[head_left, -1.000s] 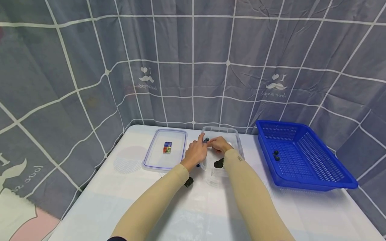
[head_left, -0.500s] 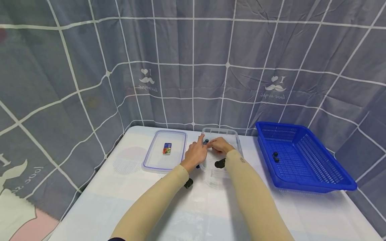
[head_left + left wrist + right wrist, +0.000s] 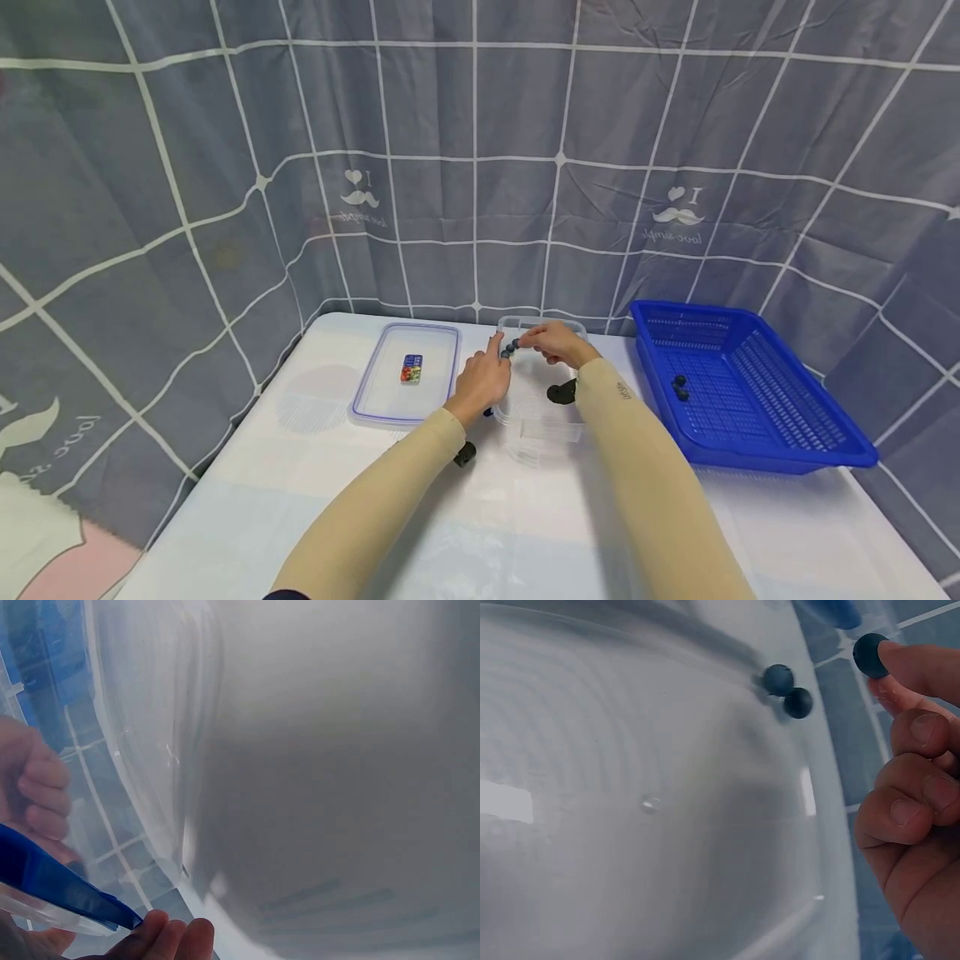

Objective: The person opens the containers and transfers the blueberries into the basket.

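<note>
Clear plastic container (image 3: 542, 417) under both hands; right hand (image 3: 551, 342) pinches dark bead (image 3: 870, 654), left hand (image 3: 483, 379) relaxed, index touching beads.

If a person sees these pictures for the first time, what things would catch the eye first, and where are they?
First the two hands meeting over the clear plastic box in the middle of the table: the right hand pinches a small dark blue ball at its fingers, beside the left hand. Next the bright blue basket on the right, with two dark balls inside. The box lid lies flat on the left.
</note>
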A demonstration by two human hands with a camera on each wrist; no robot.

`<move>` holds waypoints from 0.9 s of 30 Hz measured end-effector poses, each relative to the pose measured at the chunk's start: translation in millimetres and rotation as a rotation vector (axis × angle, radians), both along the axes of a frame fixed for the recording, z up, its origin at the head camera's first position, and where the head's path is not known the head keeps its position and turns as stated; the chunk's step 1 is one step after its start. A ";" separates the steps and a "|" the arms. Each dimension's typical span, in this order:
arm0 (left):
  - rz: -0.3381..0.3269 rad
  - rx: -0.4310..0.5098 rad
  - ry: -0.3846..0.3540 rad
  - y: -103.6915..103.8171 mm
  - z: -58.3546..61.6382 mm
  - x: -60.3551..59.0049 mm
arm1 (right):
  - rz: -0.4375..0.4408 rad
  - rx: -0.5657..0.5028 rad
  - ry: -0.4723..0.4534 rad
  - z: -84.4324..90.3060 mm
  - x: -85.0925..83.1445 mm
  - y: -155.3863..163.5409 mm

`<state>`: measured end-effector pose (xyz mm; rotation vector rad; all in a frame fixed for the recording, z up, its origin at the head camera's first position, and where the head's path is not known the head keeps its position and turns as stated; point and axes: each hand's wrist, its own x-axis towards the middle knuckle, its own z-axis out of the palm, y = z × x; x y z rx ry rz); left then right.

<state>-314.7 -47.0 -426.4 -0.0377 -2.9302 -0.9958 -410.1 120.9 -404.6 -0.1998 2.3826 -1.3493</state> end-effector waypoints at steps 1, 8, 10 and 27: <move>0.002 -0.001 0.001 0.0 -0.1 0.1 | 0.006 -0.003 0.009 3.5 0.3 2.0; 0.012 0.010 0.012 0.4 0.0 0.4 | 0.031 0.020 0.078 28.7 7.1 18.2; 0.012 0.012 0.013 0.5 0.3 0.6 | 0.033 0.020 0.083 35.5 9.0 23.8; -0.013 0.033 0.014 -1.1 -1.2 0.2 | 0.011 0.022 0.137 74.6 18.6 102.3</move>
